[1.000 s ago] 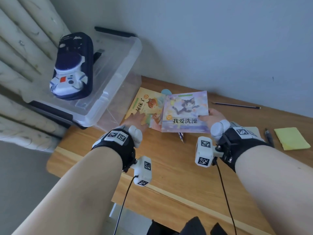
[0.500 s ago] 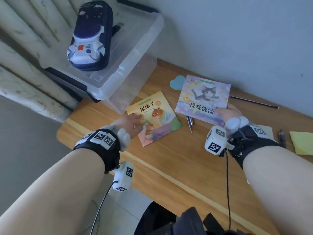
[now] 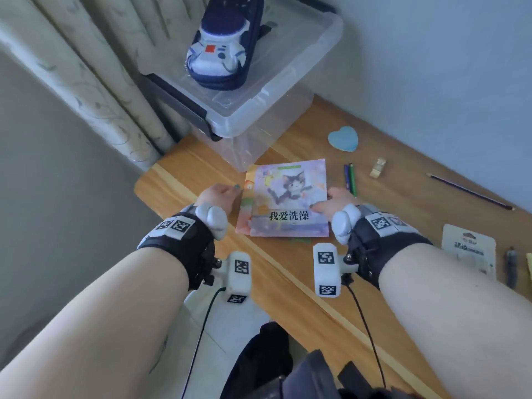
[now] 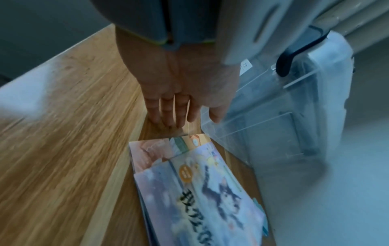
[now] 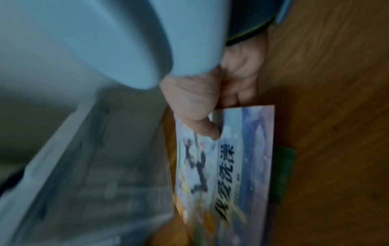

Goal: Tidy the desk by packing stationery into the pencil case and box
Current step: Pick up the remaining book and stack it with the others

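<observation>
A purple cat picture book [image 3: 290,197] lies on top of an orange picture book [image 3: 244,218] near the desk's front left corner. My right hand [image 3: 322,204] pinches the cat book's right edge, thumb on the cover [image 5: 210,128]. My left hand [image 3: 230,192] has straight fingers [image 4: 168,114], their tips on the desk at the orange book's [image 4: 151,153] left edge. The navy astronaut pencil case [image 3: 221,44] sits zipped on the lid of the clear plastic box [image 3: 267,90] at the back left.
Loose on the wooden desk [image 3: 288,283] lie a blue heart note [image 3: 343,138], two pens [image 3: 349,180], an eraser [image 3: 378,168], a pencil [image 3: 469,191], a white packet [image 3: 469,251] and a dark pen [image 3: 511,266]. A curtain hangs left of the box.
My right hand has carried the cat book left and laid it over the orange book. My left hand stays at the orange book's left edge.
</observation>
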`<state>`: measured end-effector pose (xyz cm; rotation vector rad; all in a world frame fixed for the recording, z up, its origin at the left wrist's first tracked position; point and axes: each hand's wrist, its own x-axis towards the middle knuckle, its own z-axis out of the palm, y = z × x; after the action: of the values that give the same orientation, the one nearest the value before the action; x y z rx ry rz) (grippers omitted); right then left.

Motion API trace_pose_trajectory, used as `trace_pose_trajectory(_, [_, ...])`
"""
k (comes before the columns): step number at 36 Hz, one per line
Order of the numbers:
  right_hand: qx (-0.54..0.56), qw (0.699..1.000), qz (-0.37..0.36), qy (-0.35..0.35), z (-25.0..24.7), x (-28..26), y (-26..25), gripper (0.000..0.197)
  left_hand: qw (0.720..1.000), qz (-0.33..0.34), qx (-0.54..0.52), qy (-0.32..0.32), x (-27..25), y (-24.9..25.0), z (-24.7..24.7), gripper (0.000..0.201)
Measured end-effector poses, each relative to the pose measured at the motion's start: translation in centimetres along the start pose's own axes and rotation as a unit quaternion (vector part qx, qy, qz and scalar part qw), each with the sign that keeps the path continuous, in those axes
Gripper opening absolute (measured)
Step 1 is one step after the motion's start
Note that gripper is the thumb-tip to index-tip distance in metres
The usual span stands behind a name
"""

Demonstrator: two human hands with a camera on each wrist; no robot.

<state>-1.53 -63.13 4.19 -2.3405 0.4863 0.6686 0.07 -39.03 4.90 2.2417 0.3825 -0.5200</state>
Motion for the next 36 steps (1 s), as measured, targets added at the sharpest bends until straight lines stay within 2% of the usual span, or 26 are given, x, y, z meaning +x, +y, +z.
trace_pose_trajectory(3, [-0.03,0.998,0.041,0.026,-0.4,-0.8,3.2,0.033,0.998,-0.018,-0.051,-0.035,-1.0,1.1,3.9,0.035])
trace_pose_trajectory(9, [-0.031,0.997,0.068,0.027,-1.1,-2.0,5.7,0.029,0.982,-0.081,-0.154,-0.074,-1.9,2.9,7.7,0.029])
trace_pose_trajectory(13, [-0.008,0.997,0.071,0.012,-1.5,-2.2,6.6,0.025,0.983,-0.117,-0.132,-0.058,-2.4,3.8,8.4,0.038])
trace_pose_trajectory(15, [0.003,0.998,0.066,-0.007,-1.4,-2.5,7.0,0.025,0.985,-0.121,-0.115,-0.055,-2.6,3.8,8.7,0.037])
trace_pose_trajectory(17, [0.031,0.997,0.062,-0.024,-0.9,-2.6,7.8,0.023,0.99,-0.095,-0.073,-0.068,-3.1,4.0,9.1,0.028])
trace_pose_trajectory(19, [0.051,0.996,0.063,-0.023,-0.3,-2.9,8.1,0.029,0.995,-0.065,-0.038,-0.066,-3.8,4.2,9.3,0.019])
trace_pose_trajectory(23, [0.083,0.995,0.058,-0.019,0.0,-2.7,8.2,0.038,0.993,0.0,-0.093,-0.072,-3.9,3.7,9.5,0.022])
trace_pose_trajectory(26, [0.202,0.978,0.036,0.028,-0.5,-2.2,8.4,0.029,0.988,0.056,-0.126,-0.066,-3.7,3.6,9.1,0.039])
trace_pose_trajectory(27, [0.237,0.969,0.04,0.053,-0.6,-2.0,8.5,0.028,0.986,0.071,-0.139,-0.067,-3.6,3.6,9.1,0.04])
trace_pose_trajectory(29, [0.258,0.963,0.035,0.074,-1.0,-2.8,8.2,0.008,0.981,0.093,-0.159,-0.063,-4.0,3.8,9.0,0.035])
trace_pose_trajectory(32, [0.236,0.969,0.01,0.078,-1.1,-3.1,8.5,0.031,0.977,0.089,-0.185,-0.063,-4.9,3.7,9.1,0.026])
trace_pose_trajectory(36, [0.184,0.979,0.026,0.08,-0.2,-2.7,8.0,0.041,0.976,0.083,-0.19,-0.063,-4.8,3.4,9.7,0.022])
